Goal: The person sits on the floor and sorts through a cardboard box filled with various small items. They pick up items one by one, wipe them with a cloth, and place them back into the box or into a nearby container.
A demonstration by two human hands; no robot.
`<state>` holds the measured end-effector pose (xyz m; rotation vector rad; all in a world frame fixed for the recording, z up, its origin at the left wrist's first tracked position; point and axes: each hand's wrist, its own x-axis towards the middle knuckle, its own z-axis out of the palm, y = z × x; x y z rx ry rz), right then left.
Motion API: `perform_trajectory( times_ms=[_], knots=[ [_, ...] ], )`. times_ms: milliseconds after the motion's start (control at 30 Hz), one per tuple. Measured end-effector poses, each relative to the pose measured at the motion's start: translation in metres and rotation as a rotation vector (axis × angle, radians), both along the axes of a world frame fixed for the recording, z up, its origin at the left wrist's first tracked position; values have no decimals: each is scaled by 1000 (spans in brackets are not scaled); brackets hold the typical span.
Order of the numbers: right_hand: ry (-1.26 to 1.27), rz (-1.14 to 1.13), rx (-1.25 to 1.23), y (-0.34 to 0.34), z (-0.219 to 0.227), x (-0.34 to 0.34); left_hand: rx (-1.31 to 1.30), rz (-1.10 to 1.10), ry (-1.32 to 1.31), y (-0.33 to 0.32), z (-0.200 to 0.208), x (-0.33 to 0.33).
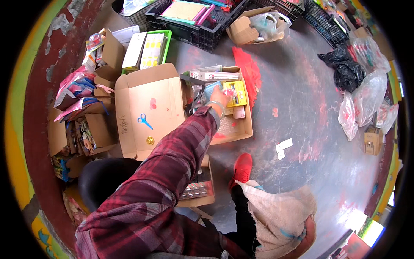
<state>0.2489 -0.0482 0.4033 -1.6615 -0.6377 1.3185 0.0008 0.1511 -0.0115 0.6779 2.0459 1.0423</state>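
Note:
My left hand [221, 97], below a plaid sleeve, reaches into an open cardboard box [245, 131]. Its fingers look curled beside a yellow box [237, 95] and a light-blue packet [211, 90]; whatever they pinch is too small to make out. Long packaged items [215, 76] lie along the far side of the box, with bubble wrap [225, 127] at the near side. The open lid [166, 95] bears blue scissors [145, 121] and a round gold piece [150, 140]. At lower right, my right hand [309, 235] grips a beige cloth [276, 209] draped over my leg.
Black plastic crates [189, 34] stand at the back. Cardboard boxes [101, 131] and a green bin [166, 47] crowd the left. Bags [366, 97] lie at right, red sheeting [246, 71] beyond the box, white pieces [282, 148] on the floor.

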Motion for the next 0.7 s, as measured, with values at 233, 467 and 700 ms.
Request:
perform_trajectory(
  times_ms=[233,467,700],
  knots=[
    [-258,170,71,-11,-3,-1,62,-78,-284,-8,0,-20],
    [233,166,199,-14,-3,-21,384,85,-1096,-83,108,-39],
    [562,134,173,-16,3,-27,599,-209,-1502,-170,271,-18]
  ],
)
